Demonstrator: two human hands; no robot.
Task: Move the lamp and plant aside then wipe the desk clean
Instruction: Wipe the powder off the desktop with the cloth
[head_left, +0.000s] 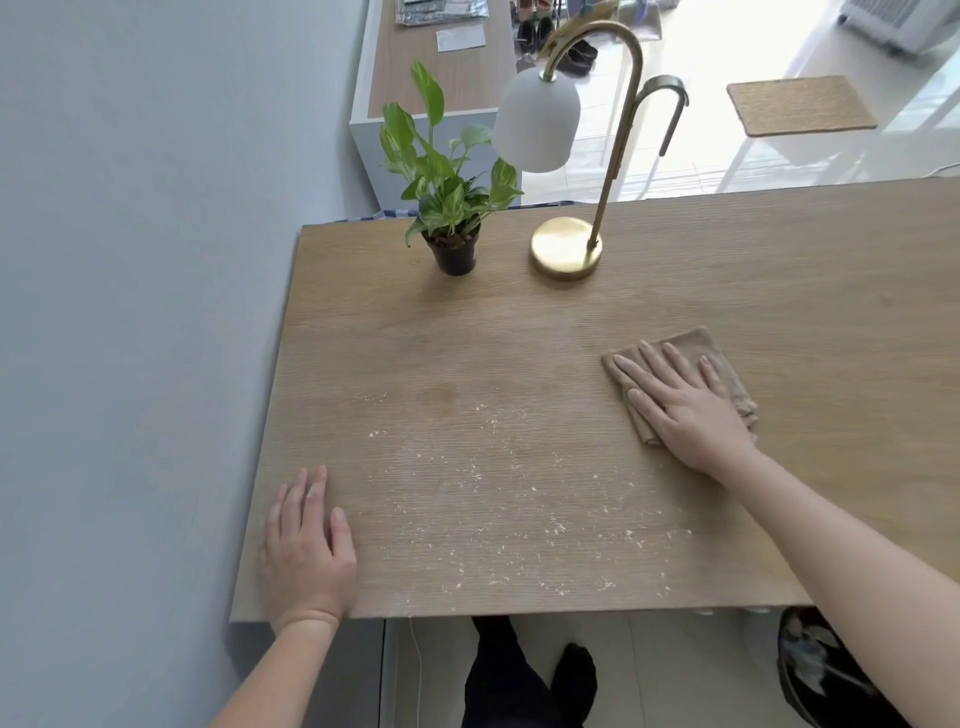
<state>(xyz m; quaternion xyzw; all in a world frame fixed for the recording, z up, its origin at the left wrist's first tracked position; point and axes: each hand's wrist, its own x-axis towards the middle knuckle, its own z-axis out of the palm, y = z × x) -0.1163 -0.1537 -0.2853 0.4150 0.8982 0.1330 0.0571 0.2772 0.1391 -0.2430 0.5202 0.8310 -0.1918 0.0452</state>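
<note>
Head view, looking down on a wooden desk (519, 364) whose left edge runs close along a pale wall (130, 312). The right hand (685, 405) lies flat, palm down and fingers spread, on a folded tan cloth (722, 358); it presses on the cloth rather than clenching it, and the cloth rests on the desk at centre right. The left hand (306, 545) lies open and flat on the near left corner of the desk, fingers together, grasping nothing.

Pale crumbs (493, 499) are scattered over the near middle of the desk, between the two hands, and a faint brownish stain (441, 395) shows just beyond them. The cloth lies to the right of the crumbs and apart from most of them.

A plant (447, 176) with green, cream-streaked leaves stands upright in a small dark pot (457, 254) near the far edge of the desk, left of centre. Just to its right stands a lamp (571, 156): a round brass base (563, 249) on the desk, a thin brass stem that curves over at the top, and a white dome shade (535, 119) hanging down beside the upper leaves of the plant. Plant and lamp stand near each other, their bases apart, both well beyond the hands.

Beyond the desk, a second wooden surface (441, 67) and a woven mat (800, 104) on a light floor. Below the near edge of the desk, the person's dark-clothed legs (519, 675).
</note>
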